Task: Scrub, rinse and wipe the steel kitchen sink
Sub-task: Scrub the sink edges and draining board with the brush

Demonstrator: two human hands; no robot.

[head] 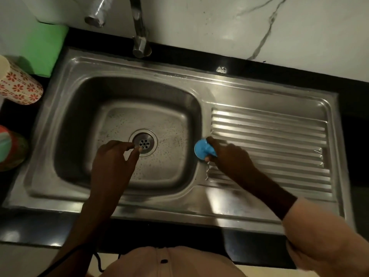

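My right hand [229, 154] grips a blue scrubber [204, 149], fingers curled round it, at the inner edge of the ribbed drainboard [279, 140], right where it meets the basin. My left hand [113, 156] reaches down over the steel sink [127, 62], holding nothing, forefinger and thumb stretched toward the drain [144, 143] just past their tips. The tap [138, 27] stands well beyond both hands. A flowered tin [18, 84] sits far off my left hand.

No legible text; cup [19, 84] perhaps pattern only.
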